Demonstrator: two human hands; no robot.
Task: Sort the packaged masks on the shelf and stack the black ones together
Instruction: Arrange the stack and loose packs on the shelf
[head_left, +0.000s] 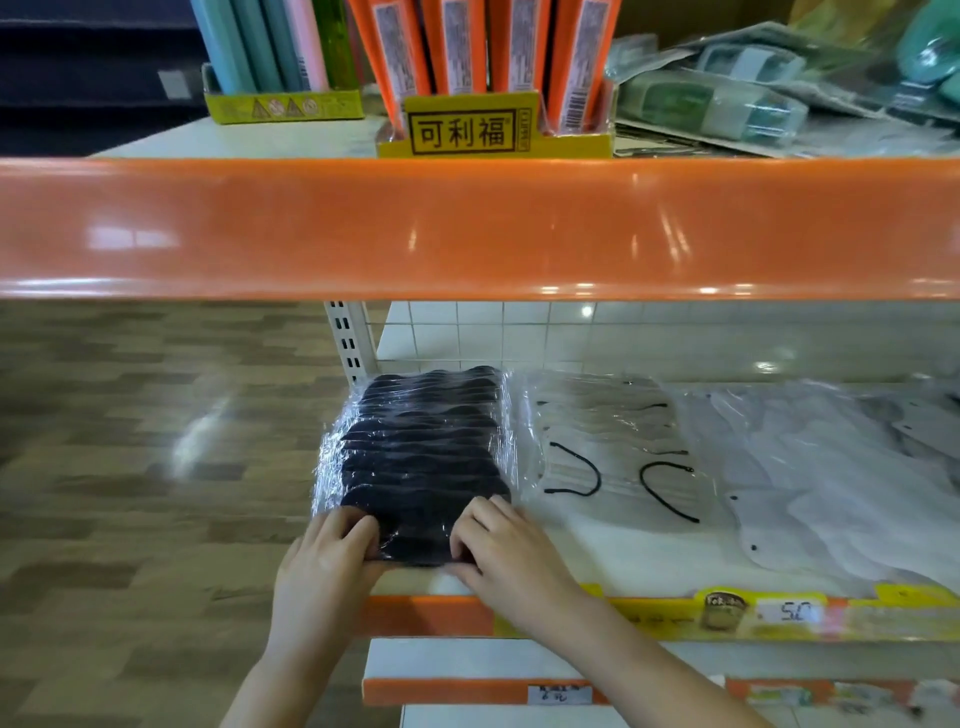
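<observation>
Centrally, two bare hands meet the near edge of one item: the left hand (332, 551) has its fingers curled over the near-left corner of the stack of black masks (421, 457), thumb tucked toward the wrap; the right hand (498, 545) grips the near-right corner likewise, fingers bent onto the top film, thumb at the shelf side. Both hands are clamped on the same stack, set a little apart from each other. Stack of black masks: dark fabric pieces in overlapping tiers, each sealed in clear crinkled plastic that catches glare; it lies at the left end of the white shelf board (623, 561), its near edge close to the board's front. Just beside it on the right, touching or nearly so (the films overlap too loosely to tell), lie packaged white masks (613, 462), flat, glossy, with thin black ear loops curving under the film. Further right: pale grey packaged masks (810, 467), matte-looking sheets in soft wrinkled bags, fanned loosely. Shelf front: orange edge strip with a yellow price label (789, 613), print blurred. Behind: white wire grid back panel (519, 332). Above: broad glossy orange shelf rail (467, 228); on top of it a yellow display box (467, 132) holding upright orange packs, and pastel tubes (260, 47) to its left. Wood-pattern floor (130, 441) at left.
</observation>
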